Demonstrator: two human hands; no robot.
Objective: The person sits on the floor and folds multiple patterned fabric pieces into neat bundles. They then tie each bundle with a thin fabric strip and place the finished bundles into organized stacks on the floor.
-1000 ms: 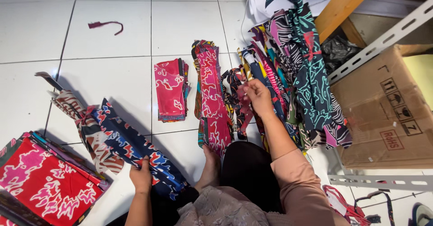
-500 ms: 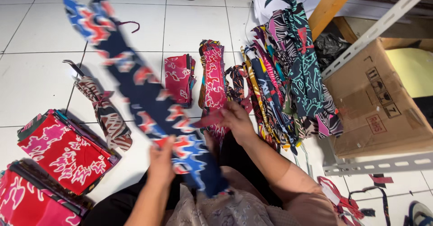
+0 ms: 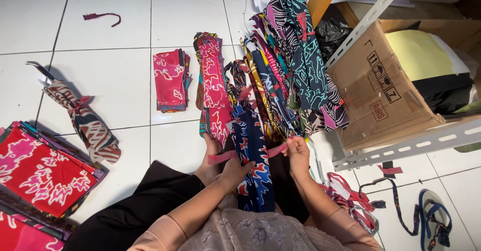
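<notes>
A folded dark blue patterned cloth (image 3: 253,160) with red and white marks lies lengthwise over my lap. A thin pink fabric strip (image 3: 224,156) runs across it. My left hand (image 3: 234,169) grips the strip's left part and presses on the cloth. My right hand (image 3: 297,153) pinches the strip's right end at the cloth's right edge. Both hands sit just in front of a pile of long patterned cloths (image 3: 280,65) that fans out toward the cardboard box.
A pink folded stack (image 3: 171,79) and a long pink-red bundle (image 3: 214,85) lie on the white tiled floor (image 3: 110,50). A tied brown bundle (image 3: 82,120) and red folded cloths (image 3: 40,173) lie left. A cardboard box (image 3: 381,90) and metal shelf rail (image 3: 416,143) stand right.
The blue cloth, held up and stretched out before, now lies folded on my lap. Both hands have come together over it and hold a pink strip across it.
</notes>
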